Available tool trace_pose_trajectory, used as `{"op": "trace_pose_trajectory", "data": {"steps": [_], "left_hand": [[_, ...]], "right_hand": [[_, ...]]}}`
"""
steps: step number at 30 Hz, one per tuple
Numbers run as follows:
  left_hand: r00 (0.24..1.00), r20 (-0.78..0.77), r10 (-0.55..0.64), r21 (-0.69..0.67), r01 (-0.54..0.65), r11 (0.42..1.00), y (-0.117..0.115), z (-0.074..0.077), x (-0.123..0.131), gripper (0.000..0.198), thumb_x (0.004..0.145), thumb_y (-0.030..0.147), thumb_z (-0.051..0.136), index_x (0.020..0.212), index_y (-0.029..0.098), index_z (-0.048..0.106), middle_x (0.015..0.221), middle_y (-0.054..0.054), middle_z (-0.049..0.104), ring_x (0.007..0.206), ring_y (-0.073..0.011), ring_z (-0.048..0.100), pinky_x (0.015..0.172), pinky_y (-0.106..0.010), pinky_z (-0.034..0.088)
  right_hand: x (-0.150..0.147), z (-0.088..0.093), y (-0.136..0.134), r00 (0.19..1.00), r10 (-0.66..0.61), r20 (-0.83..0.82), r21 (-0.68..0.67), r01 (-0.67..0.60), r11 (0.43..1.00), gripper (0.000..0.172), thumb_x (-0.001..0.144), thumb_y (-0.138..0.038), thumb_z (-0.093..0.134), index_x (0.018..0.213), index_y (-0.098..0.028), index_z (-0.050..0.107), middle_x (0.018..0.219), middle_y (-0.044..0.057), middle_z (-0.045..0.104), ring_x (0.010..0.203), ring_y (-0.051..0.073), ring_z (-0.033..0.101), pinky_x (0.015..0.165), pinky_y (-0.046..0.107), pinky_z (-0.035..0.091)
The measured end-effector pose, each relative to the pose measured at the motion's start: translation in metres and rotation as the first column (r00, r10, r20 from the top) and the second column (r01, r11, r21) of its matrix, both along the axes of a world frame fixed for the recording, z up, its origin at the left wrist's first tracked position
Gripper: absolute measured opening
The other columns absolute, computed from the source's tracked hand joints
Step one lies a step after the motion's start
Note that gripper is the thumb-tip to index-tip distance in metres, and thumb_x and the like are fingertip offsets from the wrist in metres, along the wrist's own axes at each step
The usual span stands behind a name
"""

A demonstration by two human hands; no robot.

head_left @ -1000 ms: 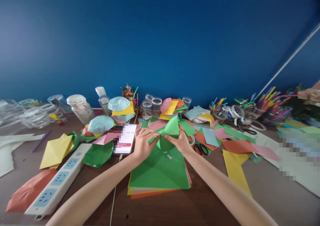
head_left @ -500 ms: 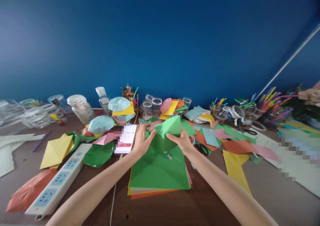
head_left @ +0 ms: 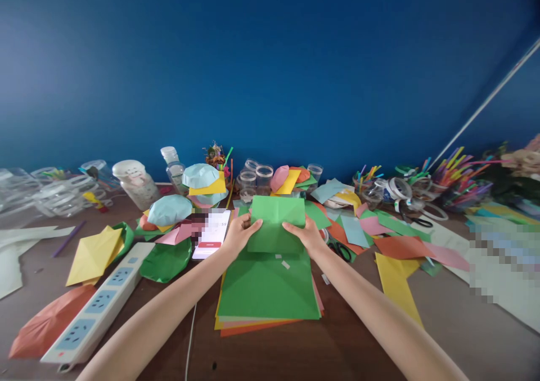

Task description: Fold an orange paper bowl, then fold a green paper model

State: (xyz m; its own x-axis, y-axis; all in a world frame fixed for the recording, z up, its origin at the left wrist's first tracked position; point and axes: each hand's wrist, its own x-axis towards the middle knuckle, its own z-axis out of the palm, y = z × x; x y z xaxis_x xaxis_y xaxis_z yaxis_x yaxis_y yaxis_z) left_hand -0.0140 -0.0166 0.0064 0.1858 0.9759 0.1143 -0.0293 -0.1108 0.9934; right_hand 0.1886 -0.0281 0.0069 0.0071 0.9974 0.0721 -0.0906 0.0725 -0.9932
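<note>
A green sheet of paper (head_left: 276, 229) with a crease near its top middle is held up between both hands, facing me. My left hand (head_left: 242, 234) pinches its left edge, thumb on the near face. On the opposite edge my right hand (head_left: 307, 234) grips it the same way, its fingers hidden behind. Below and partly behind the held sheet lies a stack of coloured paper (head_left: 270, 294), green on top, with yellow, orange and pink edges showing. Two small white scraps (head_left: 286, 264) rest on the stack.
Left of the stack are a phone (head_left: 211, 234), a green paper bowl shape (head_left: 166, 259) and a white power strip (head_left: 101, 299). Black-handled scissors (head_left: 340, 250) and loose coloured papers (head_left: 403, 254) lie to the right. Clear jars (head_left: 264, 178) stand along the blue wall.
The green sheet was bent with its right corner raised. Now it is flatter and squared between my hands, and my left fingers have closed in on its edge.
</note>
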Motion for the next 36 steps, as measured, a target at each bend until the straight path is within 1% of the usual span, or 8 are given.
{"op": "trace_pose_trajectory", "data": {"steps": [5,7,10,13,20,27,31,36], "left_hand": [[0.937,-0.274,0.216,0.266,-0.141,0.953,-0.001,-0.001,-0.001,0.033,0.074,0.046,0.061,0.064,0.016,0.051,0.054,0.003,0.052,0.051,-0.0114,0.051,0.046,-0.019,0.035],[0.909,-0.320,0.267,0.321,-0.161,0.933,-0.004,0.001,0.000,0.032,0.076,0.044,0.059,0.066,0.016,0.051,0.052,0.004,0.049,0.049,-0.0102,0.049,0.045,-0.019,0.033],[0.924,-0.278,0.261,0.305,-0.172,0.937,-0.009,0.004,0.003,0.030,0.076,0.041,0.060,0.092,0.016,0.054,0.065,0.002,0.058,0.056,-0.0118,0.055,0.049,-0.019,0.039],[0.941,-0.210,0.265,0.300,-0.196,0.934,-0.014,0.007,0.006,0.048,0.075,0.036,0.063,0.116,0.019,0.045,0.078,-0.001,0.062,0.063,-0.0132,0.060,0.054,-0.021,0.046],[0.916,-0.190,0.353,0.389,-0.260,0.884,-0.017,0.007,0.007,0.054,0.074,0.029,0.064,0.122,0.021,0.041,0.074,0.001,0.059,0.065,-0.0124,0.060,0.059,-0.022,0.049],[0.895,-0.264,0.360,0.431,-0.225,0.874,-0.019,0.004,0.006,0.027,0.077,0.034,0.061,0.099,0.019,0.056,0.059,0.005,0.053,0.054,-0.0099,0.054,0.052,-0.019,0.043],[0.906,-0.277,0.321,0.445,-0.175,0.878,-0.017,0.004,0.005,0.021,0.078,0.036,0.060,0.090,0.019,0.065,0.075,-0.001,0.066,0.067,-0.0135,0.061,0.062,-0.023,0.047],[0.905,-0.279,0.320,0.420,-0.185,0.888,-0.014,0.005,0.003,0.020,0.077,0.037,0.062,0.086,0.021,0.069,0.083,-0.001,0.070,0.071,-0.0147,0.062,0.065,-0.024,0.048]], "right_hand": [[-0.002,-0.004,0.001,0.998,-0.056,0.021,-0.008,0.056,0.998,0.039,0.054,-0.034,0.078,0.089,-0.022,0.064,0.091,0.003,0.071,0.084,0.026,0.066,0.074,0.038,0.054],[-0.003,-0.004,0.001,0.999,-0.049,0.001,-0.012,0.049,0.999,0.039,0.055,-0.034,0.077,0.089,-0.022,0.063,0.091,0.003,0.071,0.084,0.026,0.067,0.074,0.038,0.054],[-0.002,-0.003,0.002,0.998,-0.057,-0.006,-0.006,0.057,0.998,0.038,0.056,-0.034,0.077,0.089,-0.022,0.063,0.092,0.003,0.071,0.084,0.026,0.067,0.074,0.037,0.054],[-0.001,-0.001,0.002,0.996,-0.081,0.031,0.015,0.080,0.997,0.039,0.055,-0.033,0.077,0.090,-0.021,0.064,0.093,0.004,0.070,0.085,0.026,0.066,0.075,0.037,0.054],[-0.004,0.000,-0.003,0.998,-0.051,-0.044,-0.005,0.051,0.999,0.042,0.058,-0.033,0.076,0.095,-0.019,0.062,0.093,0.004,0.070,0.082,0.024,0.067,0.073,0.036,0.054],[-0.004,-0.004,-0.001,0.989,-0.049,-0.137,-0.048,0.043,0.998,0.041,0.057,-0.031,0.077,0.093,-0.019,0.062,0.091,0.004,0.071,0.078,0.024,0.068,0.073,0.037,0.055],[-0.003,-0.004,0.000,0.985,-0.059,-0.159,-0.090,0.045,0.995,0.045,0.055,-0.031,0.078,0.095,-0.018,0.061,0.091,0.006,0.071,0.078,0.024,0.068,0.072,0.037,0.056],[-0.003,0.001,-0.001,0.988,-0.058,-0.145,-0.095,0.045,0.994,0.044,0.052,-0.030,0.079,0.091,-0.018,0.063,0.090,0.006,0.071,0.079,0.025,0.068,0.070,0.036,0.056]]}}
